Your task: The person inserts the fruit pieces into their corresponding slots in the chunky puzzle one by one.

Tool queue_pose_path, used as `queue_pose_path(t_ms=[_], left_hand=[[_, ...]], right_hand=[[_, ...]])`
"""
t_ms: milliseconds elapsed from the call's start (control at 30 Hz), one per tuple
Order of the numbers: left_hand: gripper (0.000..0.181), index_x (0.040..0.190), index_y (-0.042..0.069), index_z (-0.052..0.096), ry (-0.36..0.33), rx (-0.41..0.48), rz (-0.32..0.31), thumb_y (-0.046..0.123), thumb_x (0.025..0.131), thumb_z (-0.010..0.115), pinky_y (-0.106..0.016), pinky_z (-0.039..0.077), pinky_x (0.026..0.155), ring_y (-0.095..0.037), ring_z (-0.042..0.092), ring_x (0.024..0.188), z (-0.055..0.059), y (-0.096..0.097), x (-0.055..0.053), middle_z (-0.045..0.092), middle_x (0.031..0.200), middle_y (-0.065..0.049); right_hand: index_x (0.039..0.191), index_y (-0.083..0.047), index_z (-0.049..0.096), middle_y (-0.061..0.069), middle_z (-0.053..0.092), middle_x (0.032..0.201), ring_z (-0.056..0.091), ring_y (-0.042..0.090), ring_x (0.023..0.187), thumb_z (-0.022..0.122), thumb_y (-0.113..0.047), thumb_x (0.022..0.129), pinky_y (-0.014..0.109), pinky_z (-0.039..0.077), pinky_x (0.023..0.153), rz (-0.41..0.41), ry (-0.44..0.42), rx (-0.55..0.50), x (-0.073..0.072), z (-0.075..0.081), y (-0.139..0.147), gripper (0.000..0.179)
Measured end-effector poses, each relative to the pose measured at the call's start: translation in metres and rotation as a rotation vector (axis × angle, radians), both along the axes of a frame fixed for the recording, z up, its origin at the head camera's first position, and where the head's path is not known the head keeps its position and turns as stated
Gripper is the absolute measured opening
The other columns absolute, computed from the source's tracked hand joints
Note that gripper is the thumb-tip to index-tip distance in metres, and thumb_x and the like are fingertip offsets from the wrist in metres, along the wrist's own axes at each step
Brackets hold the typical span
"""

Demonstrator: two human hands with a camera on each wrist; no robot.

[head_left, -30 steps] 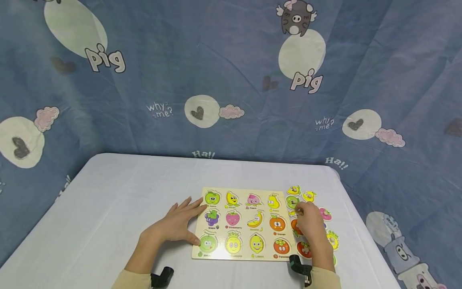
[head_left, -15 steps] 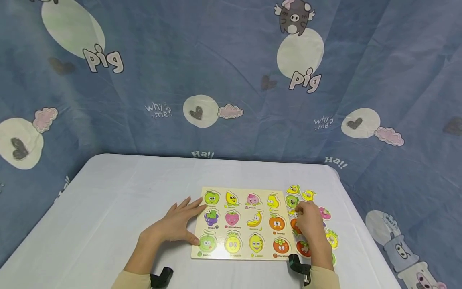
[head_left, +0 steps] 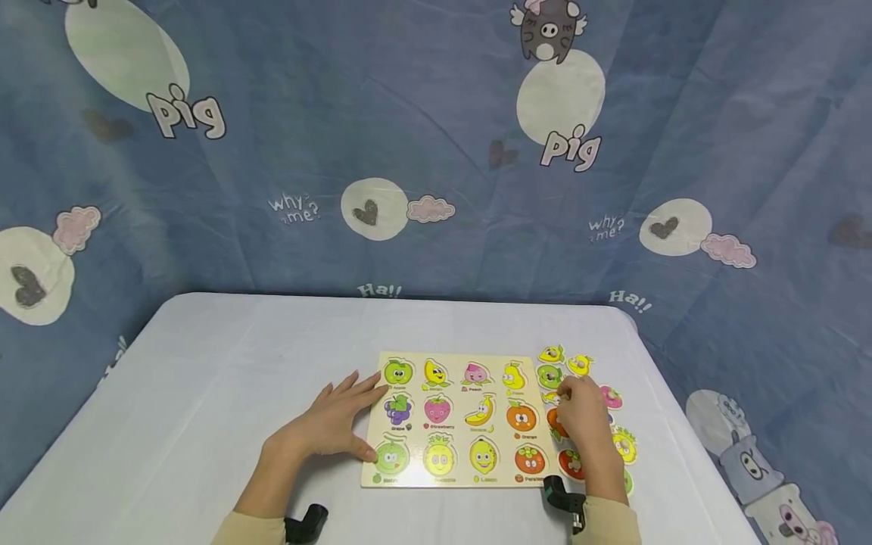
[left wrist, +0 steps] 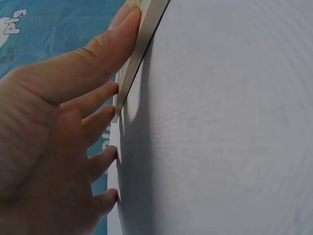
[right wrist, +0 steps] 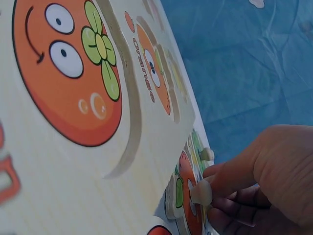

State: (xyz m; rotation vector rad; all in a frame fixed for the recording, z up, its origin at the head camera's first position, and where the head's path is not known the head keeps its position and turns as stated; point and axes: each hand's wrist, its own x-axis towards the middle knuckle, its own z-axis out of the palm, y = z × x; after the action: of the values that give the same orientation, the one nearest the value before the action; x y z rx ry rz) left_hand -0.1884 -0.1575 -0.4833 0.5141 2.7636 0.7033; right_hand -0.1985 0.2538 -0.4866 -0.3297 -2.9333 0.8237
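A wooden fruit puzzle board (head_left: 462, 458) lies on the white table. My left hand (head_left: 334, 424) spreads its fingers at the board's left side; in the left wrist view the thumb rests over the board's edge (left wrist: 139, 49). Beside the right side, my right hand (head_left: 586, 416) reaches down among loose pieces, thumb and finger drawn together at a yellow puzzle piece (head_left: 549, 397), its knob hidden by them. Just below the thumb, in the right wrist view, stands the bare knob (right wrist: 201, 192) of an orange piece (right wrist: 187, 183). A green piece (head_left: 549, 376) lies just beyond.
Several more knobbed pieces lie right of the board, including a red tomato-like piece (head_left: 571, 464), a pineapple piece (head_left: 624, 445) and a pink piece (head_left: 611, 397). White cloth covers the table (head_left: 272, 333). Behind it hangs a blue printed curtain (head_left: 436, 113).
The head view has shifted slightly. Both hands, the board and the pieces keep their places relative to one another.
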Motion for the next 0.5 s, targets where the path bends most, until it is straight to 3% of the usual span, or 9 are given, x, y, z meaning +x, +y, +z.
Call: queue_pose_path(t_ms=[500], left_hand=[[0.117,0.152,0.025,0.043,0.006,0.004,-0.001,0.060,0.050,0.088,-0.068,0.008,0.121,-0.038,0.013,0.155,-0.0033,-0.0020,0.0014,0.026,0.166,0.001]], right_hand=[[0.101,0.001,0.069,0.017,0.060,0.104,0.052,0.028,0.093,0.053,0.001,0.085,0.038,0.047,0.075,0.004,-0.014,-0.012,0.0013,0.0013,0.0009,0.023]])
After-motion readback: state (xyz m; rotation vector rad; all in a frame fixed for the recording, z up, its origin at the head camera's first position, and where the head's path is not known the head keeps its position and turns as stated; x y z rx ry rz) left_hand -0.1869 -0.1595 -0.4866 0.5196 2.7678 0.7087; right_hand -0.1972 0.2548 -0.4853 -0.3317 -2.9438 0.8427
